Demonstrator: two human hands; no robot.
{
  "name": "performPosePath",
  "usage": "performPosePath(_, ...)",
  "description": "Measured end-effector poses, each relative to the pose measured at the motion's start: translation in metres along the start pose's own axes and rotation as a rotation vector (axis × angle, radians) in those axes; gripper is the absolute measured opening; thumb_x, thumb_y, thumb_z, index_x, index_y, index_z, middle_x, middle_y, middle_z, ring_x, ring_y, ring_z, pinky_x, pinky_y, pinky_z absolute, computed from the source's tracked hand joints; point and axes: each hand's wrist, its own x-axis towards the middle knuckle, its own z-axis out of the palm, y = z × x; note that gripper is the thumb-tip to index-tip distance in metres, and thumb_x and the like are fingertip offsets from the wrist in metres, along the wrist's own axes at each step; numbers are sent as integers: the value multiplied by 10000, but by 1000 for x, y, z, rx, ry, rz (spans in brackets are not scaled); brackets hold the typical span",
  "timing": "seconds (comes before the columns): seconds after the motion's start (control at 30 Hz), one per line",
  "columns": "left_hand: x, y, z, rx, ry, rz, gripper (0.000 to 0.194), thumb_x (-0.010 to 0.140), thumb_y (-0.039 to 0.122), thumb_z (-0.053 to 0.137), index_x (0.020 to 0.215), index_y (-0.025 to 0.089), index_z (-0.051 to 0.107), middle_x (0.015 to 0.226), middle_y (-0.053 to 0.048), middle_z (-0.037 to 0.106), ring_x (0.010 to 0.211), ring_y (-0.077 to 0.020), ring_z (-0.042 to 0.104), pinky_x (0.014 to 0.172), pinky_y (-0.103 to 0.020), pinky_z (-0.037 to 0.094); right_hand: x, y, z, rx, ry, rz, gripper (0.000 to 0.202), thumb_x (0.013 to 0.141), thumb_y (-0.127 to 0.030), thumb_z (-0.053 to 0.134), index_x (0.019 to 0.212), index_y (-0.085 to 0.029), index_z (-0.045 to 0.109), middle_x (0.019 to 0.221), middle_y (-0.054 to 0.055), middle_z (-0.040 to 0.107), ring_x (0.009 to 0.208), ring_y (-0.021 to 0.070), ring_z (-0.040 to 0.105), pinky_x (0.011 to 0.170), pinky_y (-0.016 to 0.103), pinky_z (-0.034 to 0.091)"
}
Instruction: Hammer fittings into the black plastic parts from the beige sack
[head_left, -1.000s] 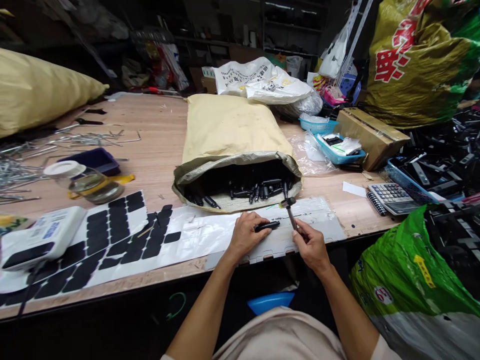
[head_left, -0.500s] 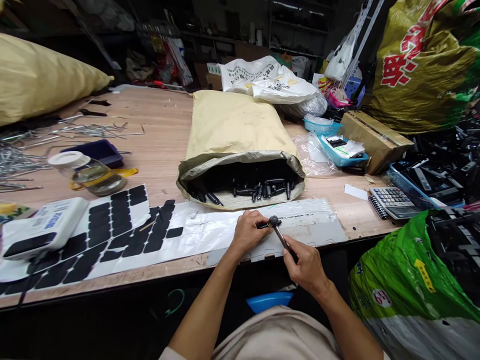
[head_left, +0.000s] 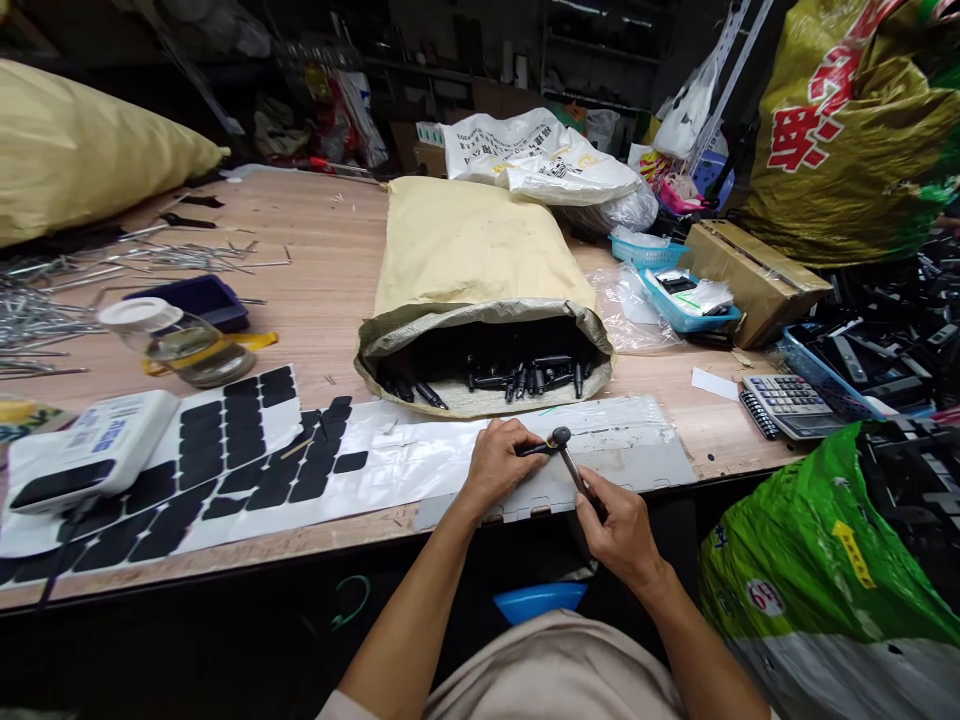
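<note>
My left hand [head_left: 501, 460] is closed around a slim black rod-like part [head_left: 534, 449], steadying it low over a grey-white board [head_left: 637, 450] at the table's front edge. My right hand [head_left: 619, 525] grips a round-headed metal tool [head_left: 571, 465] by its dark handle; whether it is a hammer or a ratchet I cannot tell. The tool's head is at the right end of the black part, and whether they touch is unclear. Just beyond my hands lies an open beige sack [head_left: 472, 250] with several similar black parts [head_left: 536, 378] in its mouth.
On the left are sheets of black stickers [head_left: 244, 420], a white device [head_left: 90, 450], a glass jar [head_left: 195, 345] and thin metal rods [head_left: 45, 310]. To the right are a calculator [head_left: 791, 400], blue baskets [head_left: 694, 305], a cardboard box [head_left: 750, 280] and a green bag [head_left: 795, 540] of black parts.
My right hand and the round-headed tool have shifted slightly right, along the black part. More of that part shows. My left hand stays almost in place.
</note>
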Motion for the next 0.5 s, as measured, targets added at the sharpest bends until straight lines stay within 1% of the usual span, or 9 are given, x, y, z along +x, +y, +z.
performPosePath(0.1, 1, 0, 0, 6, -5, 2, 120, 731, 256, 782, 851, 258, 793, 833, -13, 703, 914, -236, 569, 850, -386, 414, 11, 1, -4, 54, 17, 36, 388, 907, -256, 576, 1259, -170, 714, 1060, 119, 781, 896, 262, 762, 831, 347, 611)
performPosePath(0.17, 1, 0, 0, 9, -6, 4, 117, 738, 266, 775, 853, 255, 789, 840, -15, 708, 913, -238, 568, 852, -390, 415, 23, 6, -7, 98, 45, 80, 394, 908, -280, 585, 1259, -148, 709, 940, 98, 777, 762, 223, 738, 760, 321, 602)
performPosePath(0.23, 0, -1, 0, 12, -9, 8, 111, 749, 280, 761, 855, 255, 784, 852, -16, 714, 914, -241, 567, 855, -395, 418, 37, 15, -8, 148, 84, 145, 410, 910, -311, 588, 1260, -129, 701, 794, 56, 733, 640, 180, 672, 674, 289, 575)
performPosePath(0.33, -2, -2, 0, 30, -16, 20, 108, 772, 299, 737, 862, 256, 780, 870, -18, 720, 915, -244, 560, 858, -404, 412, 53, 35, -1, 265, 124, 256, 445, 902, -357, 585, 1255, -105, 687, 682, 10, 663, 599, 156, 610, 592, 254, 529)
performPosePath(0.43, -3, -3, 2, 58, -17, 38, 112, 777, 294, 737, 874, 251, 772, 882, -18, 720, 922, -246, 555, 870, -408, 401, 59, 50, 8, 319, 93, 341, 453, 900, -359, 558, 1240, -88, 684, 616, -19, 606, 543, 138, 552, 538, 235, 487)
performPosePath(0.5, -3, -4, 3, 71, -13, 50, 123, 778, 294, 739, 890, 249, 765, 894, -19, 718, 929, -248, 554, 872, -405, 400, 58, 52, 10, 317, 76, 348, 449, 897, -364, 564, 1235, -95, 686, 619, -23, 599, 534, 131, 531, 533, 229, 474)
